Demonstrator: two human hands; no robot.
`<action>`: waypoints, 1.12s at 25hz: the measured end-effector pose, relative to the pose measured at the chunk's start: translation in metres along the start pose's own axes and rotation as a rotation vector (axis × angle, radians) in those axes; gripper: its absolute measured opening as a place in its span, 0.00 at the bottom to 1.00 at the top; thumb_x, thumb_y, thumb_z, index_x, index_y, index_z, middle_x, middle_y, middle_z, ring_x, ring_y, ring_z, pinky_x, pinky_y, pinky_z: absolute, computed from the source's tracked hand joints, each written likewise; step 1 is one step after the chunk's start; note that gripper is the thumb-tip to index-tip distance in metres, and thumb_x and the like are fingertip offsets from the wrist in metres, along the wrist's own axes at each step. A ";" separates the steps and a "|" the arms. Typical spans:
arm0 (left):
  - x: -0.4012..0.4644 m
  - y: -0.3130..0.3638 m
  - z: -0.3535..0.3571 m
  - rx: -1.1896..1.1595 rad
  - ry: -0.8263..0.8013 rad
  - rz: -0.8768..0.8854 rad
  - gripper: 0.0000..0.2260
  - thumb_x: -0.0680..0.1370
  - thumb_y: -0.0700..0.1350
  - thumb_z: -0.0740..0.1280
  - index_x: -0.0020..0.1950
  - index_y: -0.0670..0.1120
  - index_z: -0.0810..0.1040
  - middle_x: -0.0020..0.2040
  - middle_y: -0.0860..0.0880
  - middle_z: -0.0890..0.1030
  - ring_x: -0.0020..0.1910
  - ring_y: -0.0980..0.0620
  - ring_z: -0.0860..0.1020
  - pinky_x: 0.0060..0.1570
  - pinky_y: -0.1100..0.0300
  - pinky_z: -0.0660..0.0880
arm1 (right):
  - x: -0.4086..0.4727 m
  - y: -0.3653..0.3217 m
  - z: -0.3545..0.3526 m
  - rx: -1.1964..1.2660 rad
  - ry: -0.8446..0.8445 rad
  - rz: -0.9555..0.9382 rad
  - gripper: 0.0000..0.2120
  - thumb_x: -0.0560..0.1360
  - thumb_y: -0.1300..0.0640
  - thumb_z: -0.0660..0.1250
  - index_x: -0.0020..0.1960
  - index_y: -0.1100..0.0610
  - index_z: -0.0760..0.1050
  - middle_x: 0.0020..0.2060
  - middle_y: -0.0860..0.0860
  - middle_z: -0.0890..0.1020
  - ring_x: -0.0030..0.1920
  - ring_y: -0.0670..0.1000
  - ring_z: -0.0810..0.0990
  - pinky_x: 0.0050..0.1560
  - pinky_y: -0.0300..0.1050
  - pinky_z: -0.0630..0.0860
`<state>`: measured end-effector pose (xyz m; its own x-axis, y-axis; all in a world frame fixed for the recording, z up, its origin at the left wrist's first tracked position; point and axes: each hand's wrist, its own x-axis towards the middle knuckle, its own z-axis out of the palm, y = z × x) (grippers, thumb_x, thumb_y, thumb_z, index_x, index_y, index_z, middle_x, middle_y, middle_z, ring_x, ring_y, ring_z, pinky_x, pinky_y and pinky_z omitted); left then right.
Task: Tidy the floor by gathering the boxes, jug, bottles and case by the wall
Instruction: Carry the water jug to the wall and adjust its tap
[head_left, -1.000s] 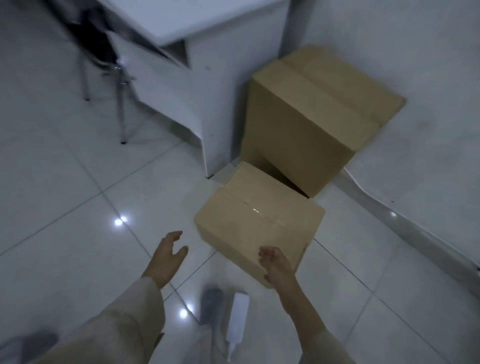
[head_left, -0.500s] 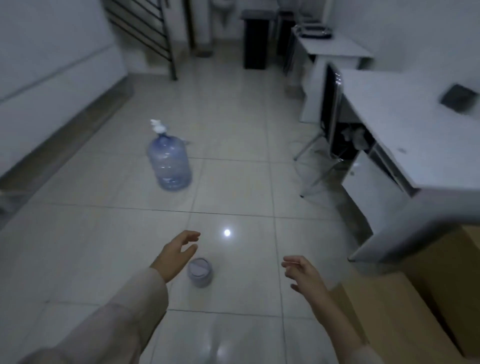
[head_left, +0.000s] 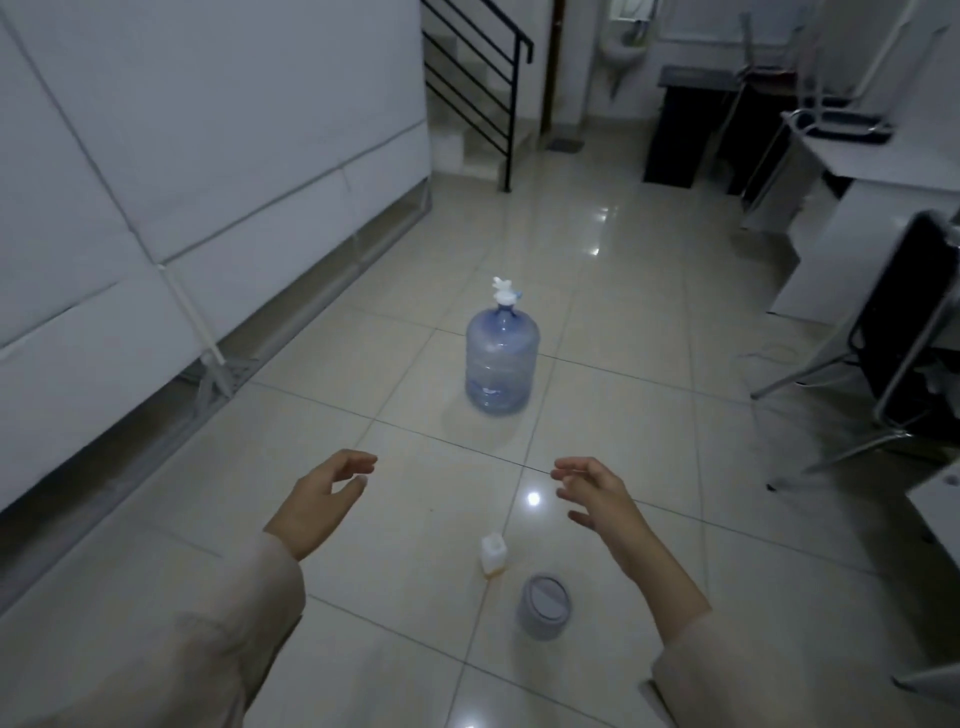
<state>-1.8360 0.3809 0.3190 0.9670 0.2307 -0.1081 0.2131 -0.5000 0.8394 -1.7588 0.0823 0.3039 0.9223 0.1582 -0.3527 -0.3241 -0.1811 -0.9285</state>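
Head view: ribbed translucent blue jug (head_left: 501, 364) stands upright.

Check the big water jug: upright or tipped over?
Upright. The jug stands on its base on the floor tiles, its white cap pointing up; neither hand touches it.

one water jug (head_left: 501, 364), one small white bottle (head_left: 493, 554), one grey round container (head_left: 543, 605), two hands (head_left: 318, 505) (head_left: 598, 493)

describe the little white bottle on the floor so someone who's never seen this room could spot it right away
Start at the big blue water jug standing upright mid-floor, then come back along the tiles toward the person's hands. Between the sleeves sit two small things: the white bottle is the squarish one with amber liquid at its base. Its neighbour, a round grey container, sits nearer the camera and to its right.
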 end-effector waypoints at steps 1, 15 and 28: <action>0.008 -0.005 -0.016 -0.001 0.021 -0.002 0.09 0.78 0.38 0.61 0.54 0.48 0.75 0.53 0.49 0.79 0.58 0.50 0.75 0.58 0.60 0.67 | 0.009 -0.006 0.016 0.007 -0.005 0.000 0.10 0.75 0.63 0.59 0.48 0.50 0.75 0.50 0.48 0.80 0.53 0.51 0.76 0.50 0.45 0.72; 0.242 -0.001 -0.074 -0.024 0.103 0.049 0.09 0.78 0.38 0.60 0.53 0.50 0.76 0.52 0.52 0.80 0.56 0.52 0.75 0.61 0.51 0.68 | 0.249 -0.082 0.065 0.019 0.056 0.013 0.10 0.76 0.63 0.58 0.46 0.51 0.75 0.51 0.51 0.79 0.50 0.51 0.77 0.45 0.42 0.73; 0.509 0.032 -0.036 -0.050 -0.051 0.091 0.13 0.78 0.39 0.61 0.48 0.59 0.74 0.50 0.59 0.79 0.56 0.54 0.76 0.62 0.51 0.69 | 0.462 -0.144 0.022 0.026 0.230 0.039 0.09 0.77 0.62 0.57 0.50 0.53 0.74 0.51 0.51 0.79 0.50 0.51 0.77 0.44 0.41 0.72</action>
<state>-1.3424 0.5124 0.3099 0.9881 0.1431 -0.0561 0.1182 -0.4739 0.8726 -1.2903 0.2029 0.2724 0.9318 -0.0744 -0.3553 -0.3628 -0.1569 -0.9186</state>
